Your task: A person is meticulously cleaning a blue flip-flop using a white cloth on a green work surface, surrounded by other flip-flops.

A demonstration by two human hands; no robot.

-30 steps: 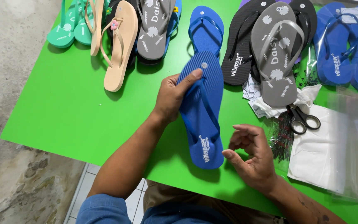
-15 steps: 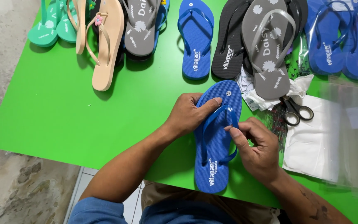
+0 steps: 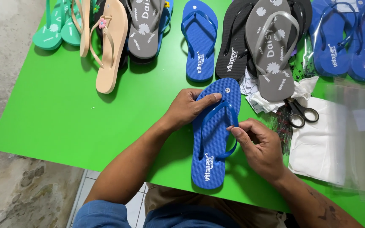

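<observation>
A blue flip-flop (image 3: 213, 139) lies sole-up-side showing its strap on the green table (image 3: 64, 109), toe pointing away from me. My left hand (image 3: 189, 107) grips its left edge near the toe, thumb pressed on the toe post. My right hand (image 3: 258, 145) pinches the right branch of the blue strap between thumb and fingers.
More flip-flops line the table's far side: teal ones (image 3: 53, 27), a beige pair (image 3: 106, 46), grey ones (image 3: 146, 27) (image 3: 273, 50), a black one (image 3: 233, 40), a blue one (image 3: 199, 40), bagged blue ones (image 3: 347, 40). Black scissors (image 3: 299, 113), white bags (image 3: 322, 143) and clear plastic (image 3: 364, 139) lie to the right.
The blue flip-flop has been set flatter on the table and my left thumb has moved onto the toe post; my right hand has closed on the strap's right branch.
</observation>
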